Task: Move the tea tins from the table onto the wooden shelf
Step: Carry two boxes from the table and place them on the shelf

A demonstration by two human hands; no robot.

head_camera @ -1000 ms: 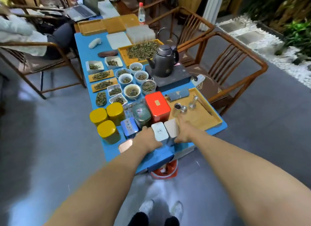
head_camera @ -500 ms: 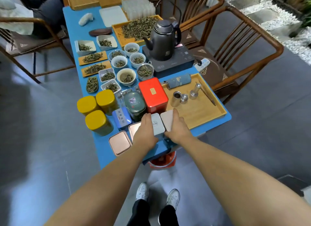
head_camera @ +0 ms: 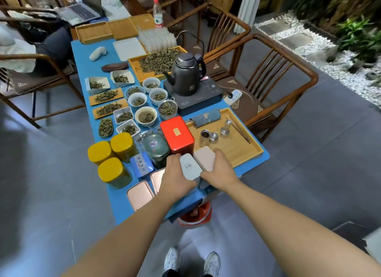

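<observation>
Here, smooth rounded-rectangular grey tin (head_camera: 190,169) and pink tin (head_camera: 205,158) between both hands.

Copper-lidded tin (head_camera: 157,178) half hidden under the left wrist, tins' sides behind the hands — grip unclear, laptop (head_camera: 79,12) cropped at top edge

Three yellow tins (head_camera: 114,155), two chairs (head_camera: 266,91)

Kettle (head_camera: 186,75) behind tins (head_camera: 177,134) on table (head_camera: 117,202)
</observation>
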